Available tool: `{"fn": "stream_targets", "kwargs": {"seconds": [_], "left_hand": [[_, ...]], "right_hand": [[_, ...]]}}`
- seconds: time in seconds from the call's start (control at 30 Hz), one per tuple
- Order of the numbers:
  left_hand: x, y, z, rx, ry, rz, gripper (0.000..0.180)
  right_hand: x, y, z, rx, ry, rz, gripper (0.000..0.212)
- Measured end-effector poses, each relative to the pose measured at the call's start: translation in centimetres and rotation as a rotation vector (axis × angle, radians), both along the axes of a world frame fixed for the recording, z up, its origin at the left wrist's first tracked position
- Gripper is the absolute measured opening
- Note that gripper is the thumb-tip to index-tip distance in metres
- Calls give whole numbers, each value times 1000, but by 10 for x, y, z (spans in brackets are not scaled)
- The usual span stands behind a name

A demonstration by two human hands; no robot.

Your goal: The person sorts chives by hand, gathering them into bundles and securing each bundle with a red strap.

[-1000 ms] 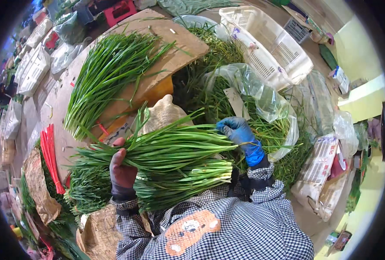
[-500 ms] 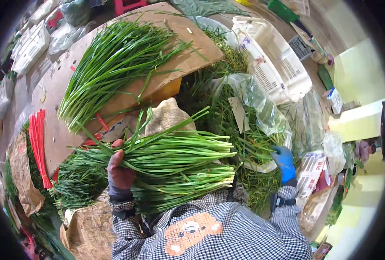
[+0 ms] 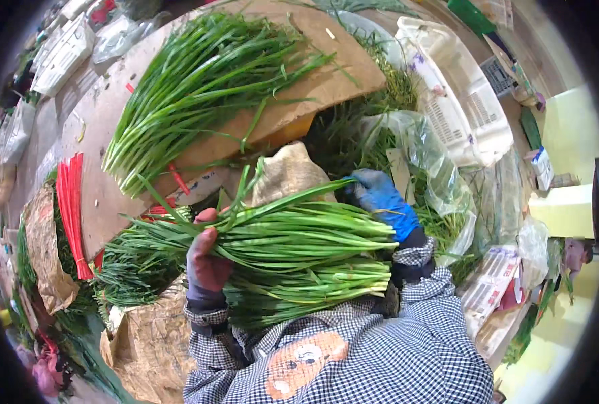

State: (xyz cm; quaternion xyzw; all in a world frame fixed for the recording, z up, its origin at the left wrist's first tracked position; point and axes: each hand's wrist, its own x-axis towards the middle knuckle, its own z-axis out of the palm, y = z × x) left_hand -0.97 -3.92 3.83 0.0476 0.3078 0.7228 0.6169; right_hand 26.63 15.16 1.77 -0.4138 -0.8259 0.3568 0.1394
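Left hand [image 3: 208, 266]: gloved in dull red, we see it wrapped around the leafy end of the bunch [image 3: 299, 232], thumb uppermost.
Right hand [image 3: 386, 202]: gloved in blue, its fingers curled, a leaf [image 3: 326, 188] reaching to the fingertips; whether they pinch it, we cannot tell.
Bunch: it stretches across the person's front, pale stem ends to the right, just above a second bunch [image 3: 313, 286] near the checked garment [image 3: 387, 330].
Careful handling: we judge a snug but gentle left-hand hold best, stem ends kept even; a stray leaf is better drawn along its length than tugged sideways, which could crease its neighbours.
Bench [image 3: 350, 81]: beyond the hands, we find it bearing a loose heap [image 3: 192, 87] of greens, with red strips [image 3: 70, 215] at its left.
Farther right: a clear bag [image 3: 426, 138], then a white crate [image 3: 448, 101].
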Motion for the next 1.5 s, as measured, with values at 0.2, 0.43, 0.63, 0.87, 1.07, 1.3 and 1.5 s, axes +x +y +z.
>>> {"fn": "stream_targets", "kwargs": {"seconds": [0.2,0.43,0.63,0.87,1.07,1.3,1.5], "left_hand": [[-7,-8,-16,-34,41,96,38],[-1,-11,-30,79,30,57,41],[-8,-11,-14,-27,7,37,29],[24,-10,47,169,211,-15,26],[33,0,74,273,429,-161,23],[60,28,130,866,429,-490,27],[40,1,140,923,212,-490,10]], "right_hand": [[181,-41,-18,-139,-424,-701,27],[246,-128,9,47,-515,-667,45],[69,-69,27,-372,390,-311,36],[87,-70,-6,-179,302,-268,24],[137,-76,0,-337,395,-492,17],[130,-65,4,-347,507,-573,24],[76,-58,-14,-261,618,-407,36]]}}
